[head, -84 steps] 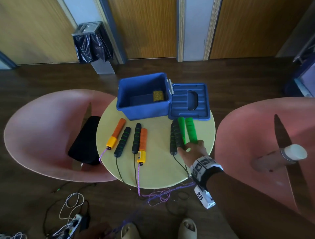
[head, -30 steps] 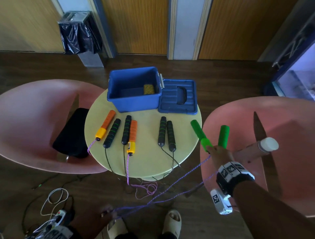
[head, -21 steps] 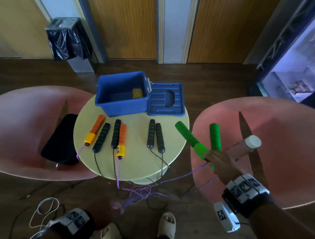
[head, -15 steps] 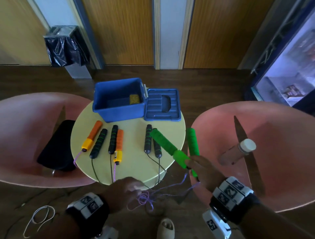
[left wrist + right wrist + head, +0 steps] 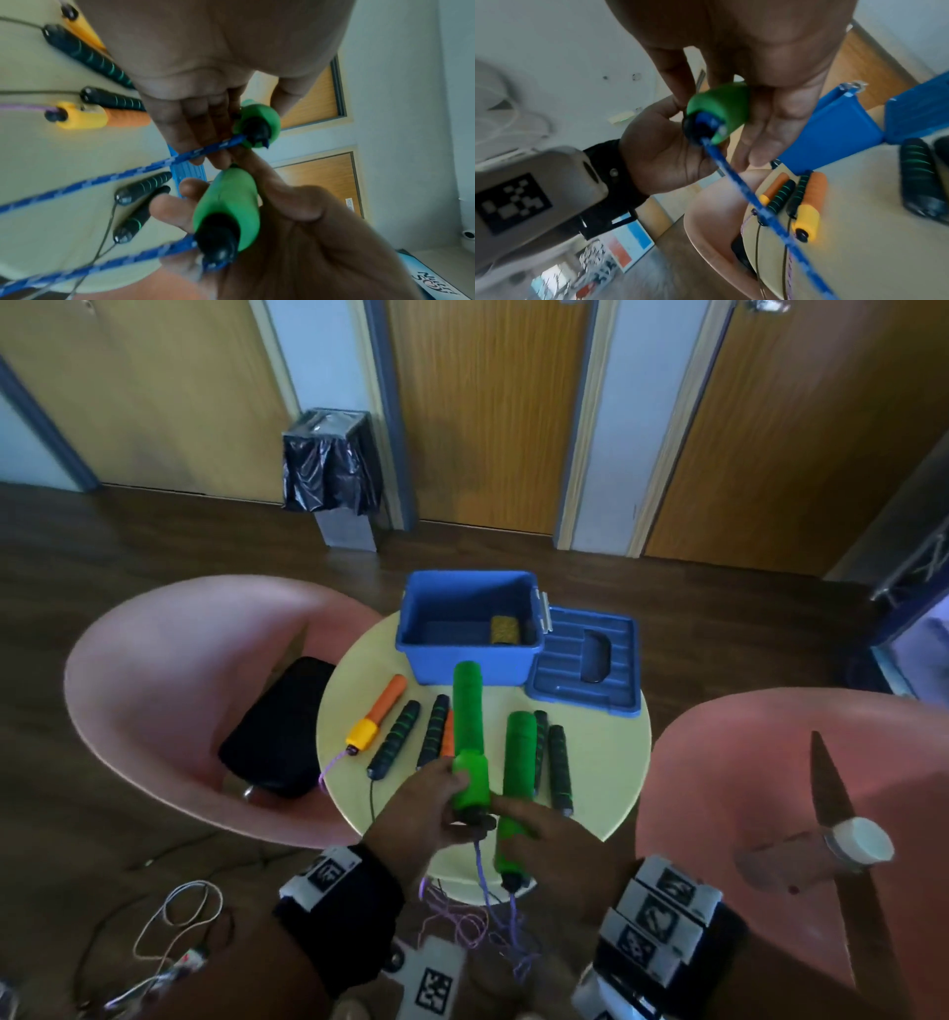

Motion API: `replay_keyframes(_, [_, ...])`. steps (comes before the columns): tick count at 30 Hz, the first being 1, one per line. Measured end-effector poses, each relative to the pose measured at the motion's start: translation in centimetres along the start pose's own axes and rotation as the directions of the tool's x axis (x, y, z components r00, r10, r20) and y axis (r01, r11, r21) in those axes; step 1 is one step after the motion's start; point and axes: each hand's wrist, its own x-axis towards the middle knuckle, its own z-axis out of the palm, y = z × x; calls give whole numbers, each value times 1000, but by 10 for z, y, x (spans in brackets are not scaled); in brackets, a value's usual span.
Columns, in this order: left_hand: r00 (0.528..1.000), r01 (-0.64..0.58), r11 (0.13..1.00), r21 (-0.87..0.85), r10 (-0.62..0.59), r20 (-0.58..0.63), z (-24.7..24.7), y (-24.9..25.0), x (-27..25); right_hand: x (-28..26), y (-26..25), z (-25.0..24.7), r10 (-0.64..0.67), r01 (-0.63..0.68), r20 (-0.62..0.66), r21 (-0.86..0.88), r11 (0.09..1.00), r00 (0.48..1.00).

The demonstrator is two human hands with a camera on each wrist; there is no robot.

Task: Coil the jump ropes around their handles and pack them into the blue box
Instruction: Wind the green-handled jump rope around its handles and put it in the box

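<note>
above the table edge, left hand (image 5: 418,806) gripping one green handle (image 5: 470,737), right hand (image 5: 552,847) gripping the other green handle (image 5: 516,773)

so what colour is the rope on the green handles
Blue with pale flecks, clearest in the left wrist view: rope. In the head view it looks purplish.

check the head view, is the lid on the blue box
No, the lid lies flat on the table beside the open blue box.
</note>
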Motion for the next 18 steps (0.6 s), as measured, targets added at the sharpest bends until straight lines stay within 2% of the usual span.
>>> replay_keyframes(3, [989, -50, 993, -104, 35, -147, -29, 1, -6, 8, -17, 14, -78, 119, 145, -298, 947, 986])
replay_keyframes(5, [969, -86, 984, -154, 47, -241, -46, 3, -9, 13, -28, 28, -115, 173, 174, -370, 913, 978])
replay_keyframes(7, [958, -138, 976, -168, 89, -271, -64, 9, -15, 20, -39, 39, -172, 210, 134, -363, 908, 976])
replay_keyframes(10, [977, -158, 971, -177, 128, -170, -92, 17, -22, 36, -54, 49, -228, 242, 81, -301, 922, 970])
replay_keyframes(12, [991, -132, 979, -154, 132, -7, -110, 24, -25, 49, -64, 58, -246, 253, 61, -291, 923, 967])
replay_keyframes(14, [982, -116, 985, -132, 133, 133, -123, 34, -28, 59, -79, 69, -252, 254, 45, -290, 923, 967])
replay_keyframes(18, [977, -122, 987, -103, 137, 164, -146, 57, -22, 73, -101, 88, -245, 228, -45, -238, 944, 968])
